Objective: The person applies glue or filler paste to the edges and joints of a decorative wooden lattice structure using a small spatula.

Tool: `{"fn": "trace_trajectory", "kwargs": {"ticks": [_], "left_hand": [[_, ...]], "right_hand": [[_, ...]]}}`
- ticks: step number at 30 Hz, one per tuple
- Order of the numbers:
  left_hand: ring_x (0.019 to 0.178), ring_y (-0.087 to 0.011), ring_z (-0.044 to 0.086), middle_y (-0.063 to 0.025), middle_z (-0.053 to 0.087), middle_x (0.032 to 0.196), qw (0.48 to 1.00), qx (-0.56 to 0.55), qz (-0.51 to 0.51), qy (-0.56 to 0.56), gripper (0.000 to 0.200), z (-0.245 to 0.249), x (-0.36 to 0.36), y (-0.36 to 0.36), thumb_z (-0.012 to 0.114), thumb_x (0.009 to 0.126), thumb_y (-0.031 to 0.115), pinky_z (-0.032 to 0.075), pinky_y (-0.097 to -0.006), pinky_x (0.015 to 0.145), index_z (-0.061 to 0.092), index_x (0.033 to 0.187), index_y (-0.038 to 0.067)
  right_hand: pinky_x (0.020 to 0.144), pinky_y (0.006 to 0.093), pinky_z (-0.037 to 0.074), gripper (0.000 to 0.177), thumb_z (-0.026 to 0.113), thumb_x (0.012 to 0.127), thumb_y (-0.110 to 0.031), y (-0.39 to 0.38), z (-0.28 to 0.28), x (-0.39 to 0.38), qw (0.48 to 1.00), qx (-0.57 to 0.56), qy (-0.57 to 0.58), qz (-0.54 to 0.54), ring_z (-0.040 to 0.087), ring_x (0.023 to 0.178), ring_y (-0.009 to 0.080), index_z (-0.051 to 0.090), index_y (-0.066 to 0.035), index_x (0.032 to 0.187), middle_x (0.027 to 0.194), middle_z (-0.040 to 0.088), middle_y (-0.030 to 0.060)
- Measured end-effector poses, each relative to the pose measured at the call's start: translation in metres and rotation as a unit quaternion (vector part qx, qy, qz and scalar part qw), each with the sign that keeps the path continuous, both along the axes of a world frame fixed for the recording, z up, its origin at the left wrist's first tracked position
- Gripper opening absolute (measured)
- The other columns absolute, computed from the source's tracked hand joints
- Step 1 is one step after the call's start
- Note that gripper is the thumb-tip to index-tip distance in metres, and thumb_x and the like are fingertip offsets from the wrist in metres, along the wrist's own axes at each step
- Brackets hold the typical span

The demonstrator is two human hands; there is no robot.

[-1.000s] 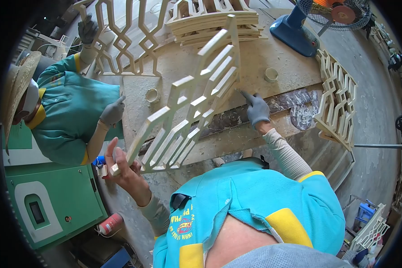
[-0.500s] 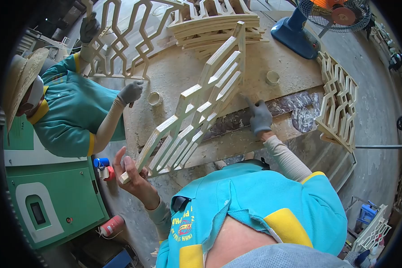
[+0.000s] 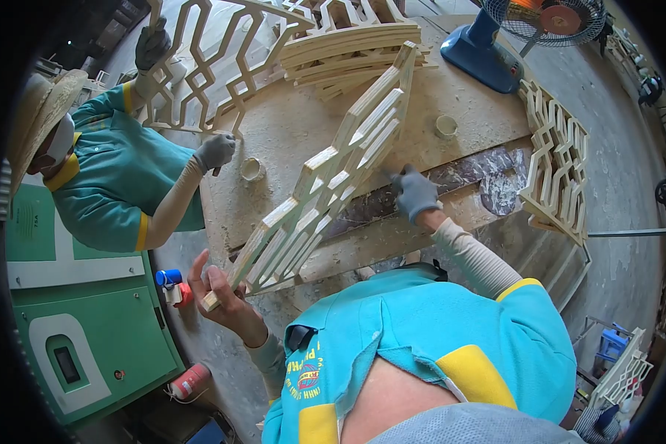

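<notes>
A pale wooden lattice panel (image 3: 320, 172) stands tilted on its edge above the table, running from lower left to upper right. My left hand (image 3: 228, 297), bare, supports its lower end between thumb and fingers, with some fingers raised off the wood. To the right of the panel, my right hand (image 3: 416, 195) in a grey glove is low over the dark, smeared strip (image 3: 451, 177) on the table. Its fingers are curled together and their tips are slightly blurred; whatever they hold cannot be made out. A small cup (image 3: 445, 127) of pale material stands beyond this hand.
Across the table (image 3: 296, 122), a co-worker (image 3: 126, 174) with gloved hands handles another lattice panel (image 3: 200, 74). Stacked panels (image 3: 351, 52) lie at the back beside a blue fan (image 3: 485, 55). More lattice (image 3: 556, 163) stands at right. A second cup (image 3: 252, 169) is near the co-worker.
The lattice panel has turned slightly, its upper end shifting right. My right hand has moved a little left, towards the panel. My left hand keeps its hold. The whole view has shifted slightly.
</notes>
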State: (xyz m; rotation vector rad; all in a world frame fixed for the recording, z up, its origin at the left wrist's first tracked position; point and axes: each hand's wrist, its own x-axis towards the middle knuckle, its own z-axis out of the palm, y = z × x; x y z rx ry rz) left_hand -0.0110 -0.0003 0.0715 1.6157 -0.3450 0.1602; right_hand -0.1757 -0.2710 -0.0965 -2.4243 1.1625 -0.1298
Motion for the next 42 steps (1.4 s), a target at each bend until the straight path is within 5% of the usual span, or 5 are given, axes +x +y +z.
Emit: {"fn": "trace_trajectory", "kwargs": {"ticks": [6,19,26,35,42], "left_hand": [[0.054,-0.0010,0.042,0.0028,0.048,0.072,1.000,0.010,0.002,-0.003,0.025,-0.001,0.000,0.001,0.052,0.093,0.015,0.028,-0.0170,0.043,0.061,0.113,0.003],[0.056,-0.0001,0.040,0.0035,0.048,0.077,1.000,0.001,0.009,0.004,0.025,-0.002,0.006,-0.004,0.053,0.094,0.016,0.029,-0.0165,0.045,0.061,0.113,0.003],[0.056,0.0002,0.039,0.0037,0.050,0.077,0.999,-0.008,-0.005,0.035,0.023,0.003,0.015,-0.009,0.055,0.094,0.017,0.029,-0.0165,0.045,0.062,0.112,0.005],[0.053,0.0002,0.035,0.0052,0.046,0.073,1.000,-0.016,-0.010,0.018,0.024,-0.003,0.018,-0.008,0.055,0.095,0.018,0.027,-0.0165,0.044,0.062,0.114,0.005],[0.051,0.0001,0.035,0.0058,0.042,0.069,0.999,-0.026,-0.016,0.016,0.025,-0.004,0.016,-0.007,0.055,0.095,0.018,0.027,-0.0166,0.043,0.061,0.114,0.004]], "right_hand": [[0.076,0.0463,0.052,0.028,0.062,0.076,-0.008,-0.029,-0.011,0.008,0.992,-0.040,0.018,-0.120,0.064,0.089,0.0384,0.068,-0.018,0.101,0.101,0.061,0.0149],[0.080,0.0458,0.050,0.036,0.059,0.082,-0.010,-0.027,-0.023,0.003,0.997,-0.030,0.062,-0.029,0.063,0.092,0.0389,0.069,-0.024,0.113,0.105,0.060,0.0143],[0.080,0.0459,0.050,0.039,0.057,0.081,-0.009,-0.030,-0.026,-0.013,0.984,0.052,-0.142,-0.092,0.064,0.093,0.0371,0.069,-0.023,0.116,0.104,0.062,0.0163],[0.083,0.0437,0.052,0.036,0.056,0.082,-0.012,-0.023,-0.010,0.001,0.996,-0.021,0.083,-0.011,0.064,0.098,0.0371,0.070,-0.024,0.113,0.109,0.063,0.0159],[0.084,0.0452,0.051,0.039,0.053,0.083,-0.017,-0.065,-0.016,-0.016,0.992,0.078,-0.079,-0.068,0.064,0.099,0.0366,0.067,-0.025,0.119,0.106,0.068,0.0155]]}}
